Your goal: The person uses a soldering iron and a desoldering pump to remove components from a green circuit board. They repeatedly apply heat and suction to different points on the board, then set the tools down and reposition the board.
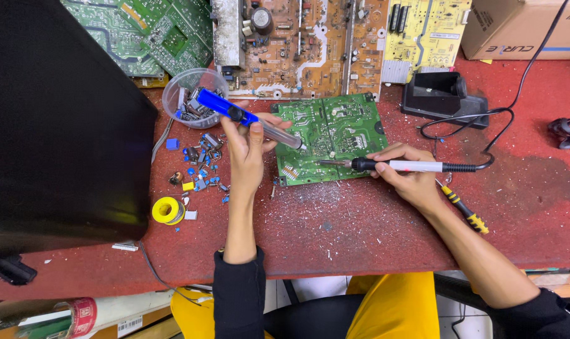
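A green circuit board [332, 135] lies on the red bench [360, 226] in front of me. My left hand [246, 150] grips a blue desoldering pump [247, 117], its tip angled down onto the board's left part. My right hand [410, 179] holds a white-and-black soldering iron [398, 166] like a pen, its metal tip resting on the board near the lower middle. The iron's black cord runs right to a black iron stand [442, 95].
A clear plastic bowl [194, 97] of parts stands left of the board, with loose blue components [200, 166] scattered below it. A yellow solder spool [167, 210], a yellow-handled screwdriver [466, 212], several boards at the back, a cardboard box [523, 28] and a large black panel [59, 119] surround the spot.
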